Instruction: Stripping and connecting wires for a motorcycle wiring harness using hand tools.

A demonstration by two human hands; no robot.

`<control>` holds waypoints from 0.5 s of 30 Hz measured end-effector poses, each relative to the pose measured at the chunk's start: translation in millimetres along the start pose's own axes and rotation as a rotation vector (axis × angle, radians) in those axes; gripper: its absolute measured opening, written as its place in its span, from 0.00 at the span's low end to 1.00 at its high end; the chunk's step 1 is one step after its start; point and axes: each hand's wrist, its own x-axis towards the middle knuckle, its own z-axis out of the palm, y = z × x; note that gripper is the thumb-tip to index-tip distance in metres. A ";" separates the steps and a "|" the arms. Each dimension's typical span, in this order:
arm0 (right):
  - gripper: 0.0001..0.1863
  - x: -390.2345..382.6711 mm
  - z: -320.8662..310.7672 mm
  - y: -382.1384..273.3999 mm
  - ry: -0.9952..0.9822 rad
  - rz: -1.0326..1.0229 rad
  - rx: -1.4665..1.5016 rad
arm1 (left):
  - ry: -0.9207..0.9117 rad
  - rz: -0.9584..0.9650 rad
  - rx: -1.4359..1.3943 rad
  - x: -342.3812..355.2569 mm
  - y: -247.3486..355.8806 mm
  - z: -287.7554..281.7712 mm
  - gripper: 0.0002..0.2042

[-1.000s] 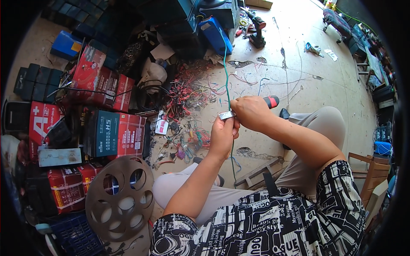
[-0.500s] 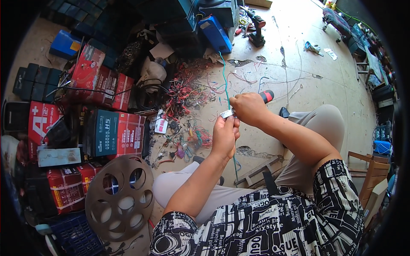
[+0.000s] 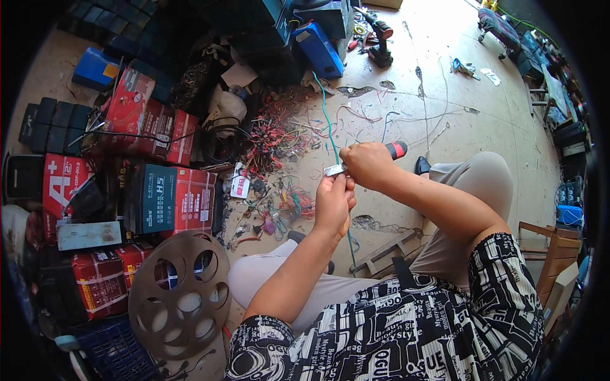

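Observation:
Pinched between the thumb and fingers of my left hand (image 3: 333,203) is a small whitish rectangular piece (image 3: 333,170). A green wire (image 3: 328,120) rises from this piece toward the far side, its free end in the air. More green wire hangs below my left hand, between my legs. Close against the piece, my right hand (image 3: 368,163) is closed around a tool with a red and black handle (image 3: 398,150). The handle sticks out to the right behind the fist. My right hand hides the tool's working end, so its kind cannot be told.
Red and dark battery packs (image 3: 171,200) are stacked at left, beside a brown disc with round holes (image 3: 181,295). A tangle of cut wires (image 3: 270,136) litters the floor ahead. A blue pack (image 3: 319,51) and a cordless drill (image 3: 381,44) lie farther off. A wooden stool (image 3: 559,260) stands right.
The upper end of the green wire has swung left. Both hands have shifted slightly with the whitish piece, still holding what they held.

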 end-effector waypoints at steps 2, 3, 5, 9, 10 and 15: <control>0.05 -1.9 0.1 -3.2 0.027 0.013 0.008 | 0.004 -0.022 0.007 1.2 0.6 -1.1 0.05; 0.05 -2.6 2.3 -2.2 0.026 0.014 0.009 | 0.007 -0.050 0.014 1.7 0.7 -1.4 0.05; 0.05 -4.3 7.5 1.3 0.027 -0.004 -0.053 | 0.019 -0.075 0.014 0.2 1.6 0.1 0.05; 0.05 -3.1 5.7 5.7 0.020 -0.010 -0.054 | 0.014 -0.122 -0.036 0.5 3.9 0.4 0.06; 0.05 -3.0 8.0 7.9 0.018 -0.012 -0.031 | 0.013 -0.123 -0.037 1.0 3.8 0.0 0.06; 0.05 8.8 12.8 53.4 0.024 0.271 -0.048 | 0.013 -0.157 0.002 -12.6 0.4 0.1 0.06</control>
